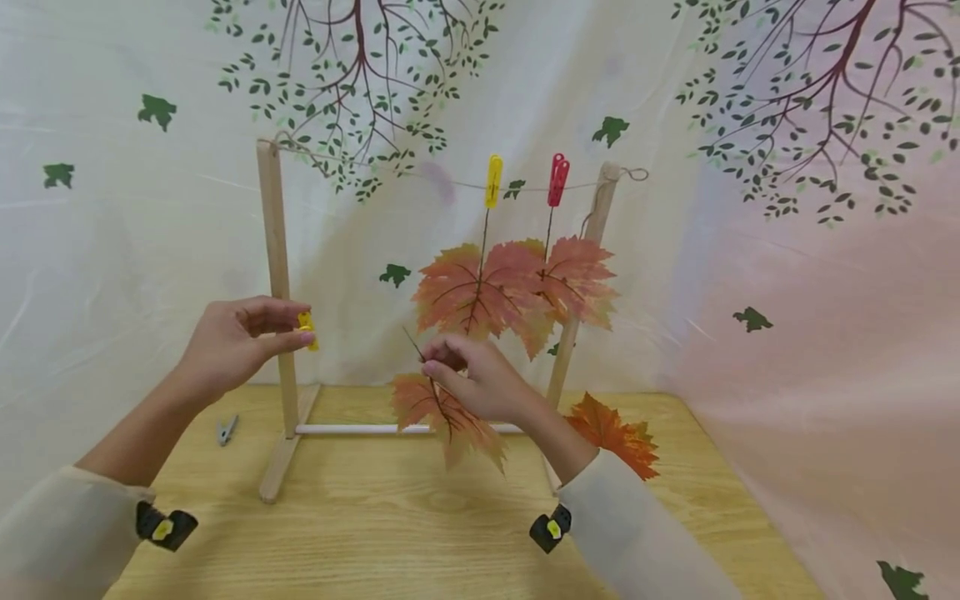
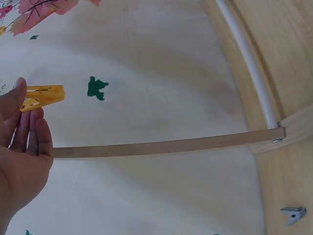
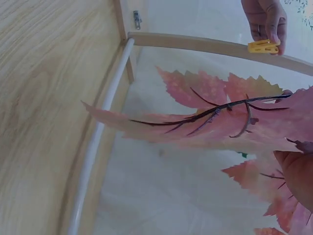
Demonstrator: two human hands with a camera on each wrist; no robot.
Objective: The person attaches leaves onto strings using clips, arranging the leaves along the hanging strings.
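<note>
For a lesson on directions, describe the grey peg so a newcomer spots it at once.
Find the table, then the wooden frame standing on it. In the head view, left of the frame's left post, lies the small peg. Grey and lying on the tabletop, it differs from the red peg and yellow peg on the string and the yellow clip in the left hand.

left hand [image 1: 236, 337]: raised, pinching | right hand [image 1: 480, 375]: raised, pinching, slightly lower in head view | left forearm [image 1: 142, 433]: extended forward, slanted inward | right forearm [image 1: 562, 433]: likewise | hands apart
</note>
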